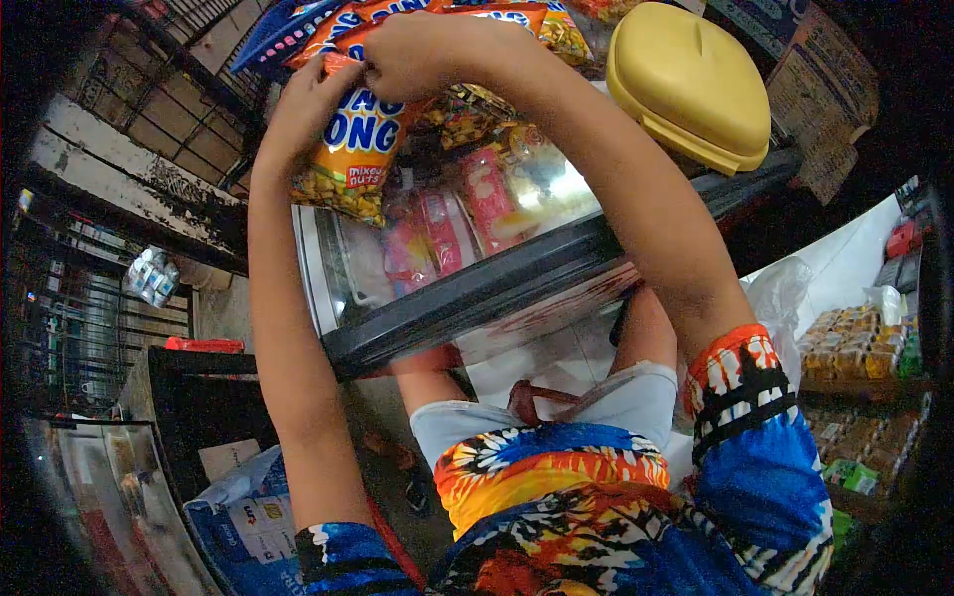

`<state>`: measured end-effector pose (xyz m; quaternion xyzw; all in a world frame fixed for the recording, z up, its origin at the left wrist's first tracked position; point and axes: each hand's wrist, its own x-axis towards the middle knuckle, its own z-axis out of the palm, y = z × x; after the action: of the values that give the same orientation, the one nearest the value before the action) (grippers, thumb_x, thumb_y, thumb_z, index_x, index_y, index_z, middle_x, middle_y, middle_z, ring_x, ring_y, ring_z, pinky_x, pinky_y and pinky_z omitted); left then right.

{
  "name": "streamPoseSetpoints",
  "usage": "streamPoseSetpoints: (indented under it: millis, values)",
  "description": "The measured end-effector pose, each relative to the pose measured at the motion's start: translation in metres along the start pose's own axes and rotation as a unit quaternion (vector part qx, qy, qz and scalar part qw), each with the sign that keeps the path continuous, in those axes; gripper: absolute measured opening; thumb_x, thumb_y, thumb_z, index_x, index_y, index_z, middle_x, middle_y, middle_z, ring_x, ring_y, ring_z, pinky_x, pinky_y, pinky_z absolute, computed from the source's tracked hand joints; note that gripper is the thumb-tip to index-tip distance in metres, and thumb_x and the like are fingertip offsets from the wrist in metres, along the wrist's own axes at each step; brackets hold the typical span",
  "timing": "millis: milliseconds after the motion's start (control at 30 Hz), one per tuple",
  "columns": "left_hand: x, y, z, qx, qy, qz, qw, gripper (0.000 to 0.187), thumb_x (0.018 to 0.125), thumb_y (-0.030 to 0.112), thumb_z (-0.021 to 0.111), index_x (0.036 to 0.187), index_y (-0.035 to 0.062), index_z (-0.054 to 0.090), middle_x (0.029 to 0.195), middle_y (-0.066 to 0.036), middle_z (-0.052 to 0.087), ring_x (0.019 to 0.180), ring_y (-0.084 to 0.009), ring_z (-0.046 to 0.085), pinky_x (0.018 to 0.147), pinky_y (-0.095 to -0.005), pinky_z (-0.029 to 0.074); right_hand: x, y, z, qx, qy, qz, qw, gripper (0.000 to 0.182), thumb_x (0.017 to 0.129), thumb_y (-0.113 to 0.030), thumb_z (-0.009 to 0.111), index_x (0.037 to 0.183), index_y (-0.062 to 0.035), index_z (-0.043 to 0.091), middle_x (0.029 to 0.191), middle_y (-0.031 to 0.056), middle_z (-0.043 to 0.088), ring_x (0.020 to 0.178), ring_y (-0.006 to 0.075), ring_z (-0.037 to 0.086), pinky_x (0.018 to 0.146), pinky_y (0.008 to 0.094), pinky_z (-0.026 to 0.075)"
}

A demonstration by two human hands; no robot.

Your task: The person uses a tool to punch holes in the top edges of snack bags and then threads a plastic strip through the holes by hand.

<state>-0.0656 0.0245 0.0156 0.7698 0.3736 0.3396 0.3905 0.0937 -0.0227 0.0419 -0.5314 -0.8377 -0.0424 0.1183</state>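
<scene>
An orange bag of mixed nuts [370, 149] with blue lettering hangs or leans at the front of a row of similar bags, over a glass-topped case. My left hand [306, 114] pinches its upper left edge with the fingertips. Close beside it, my right hand [417, 58] is closed at the bag's top edge, its fingers mostly turned away from view. The hands nearly touch. More orange snack bags [512, 14] lie behind my right hand, partly covered by it. Beneath the glass, pink packets [487, 194] show.
A yellow lidded container [686, 84] stands on the case to the right. The case's dark front edge [477, 293] runs below my forearms. Wire grilles [174, 109] line the left side. Packed goods [855, 343] fill shelves at the right, near a clear plastic bag [778, 293].
</scene>
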Motion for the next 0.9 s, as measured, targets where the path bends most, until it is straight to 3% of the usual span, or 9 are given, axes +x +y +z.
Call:
streamPoseSetpoints:
  millis: [233,500,600,667,900]
  values:
    - [0.000,0.001,-0.001,0.035,0.004,0.011,0.999,0.033,0.083,0.027,0.055,0.101,-0.0012,0.053,0.086,-0.008,0.061,0.068,-0.0101,0.059,0.059,-0.0244,0.048,0.001,0.002,0.007,0.017,0.043,0.005,0.999,0.035,0.071,-0.026,0.055,0.095,-0.0028,0.065,0.095,0.0176,0.063,0.088,0.0294,0.062,0.077,0.0391,0.049]
    - [-0.002,0.004,0.002,0.042,-0.002,0.008,0.999,0.034,0.083,0.028,0.055,0.099,-0.0016,0.053,0.084,-0.008,0.061,0.067,-0.0097,0.059,0.058,-0.0241,0.048,0.006,0.003,0.009,0.018,0.021,-0.006,1.000,0.034,0.070,-0.025,0.056,0.094,-0.0032,0.066,0.094,0.0175,0.063,0.087,0.0290,0.062,0.077,0.0395,0.049]
    - [0.003,-0.002,-0.002,0.057,-0.004,0.021,0.998,0.035,0.083,0.029,0.055,0.098,-0.0027,0.053,0.083,-0.009,0.061,0.067,-0.0107,0.059,0.058,-0.0243,0.047,0.000,0.002,0.008,0.023,0.019,0.000,1.000,0.034,0.070,-0.025,0.056,0.094,-0.0045,0.066,0.094,0.0167,0.063,0.087,0.0287,0.062,0.077,0.0395,0.049]
    - [0.003,-0.002,-0.004,0.143,0.002,0.038,0.989,0.038,0.082,0.031,0.055,0.097,-0.0036,0.053,0.083,-0.011,0.061,0.069,-0.0125,0.060,0.059,-0.0256,0.047,-0.004,0.001,0.006,0.030,0.021,0.010,0.999,0.033,0.070,-0.025,0.056,0.094,-0.0053,0.066,0.094,0.0162,0.064,0.087,0.0285,0.063,0.077,0.0395,0.049]
    - [0.010,-0.017,-0.007,0.142,0.005,0.037,0.989,0.046,0.082,0.037,0.053,0.100,-0.0057,0.051,0.084,-0.015,0.061,0.073,-0.0164,0.060,0.064,-0.0295,0.046,-0.011,-0.004,0.006,0.032,0.022,0.023,0.999,0.032,0.069,-0.023,0.056,0.094,-0.0071,0.066,0.096,0.0143,0.064,0.087,0.0272,0.063,0.076,0.0390,0.049]
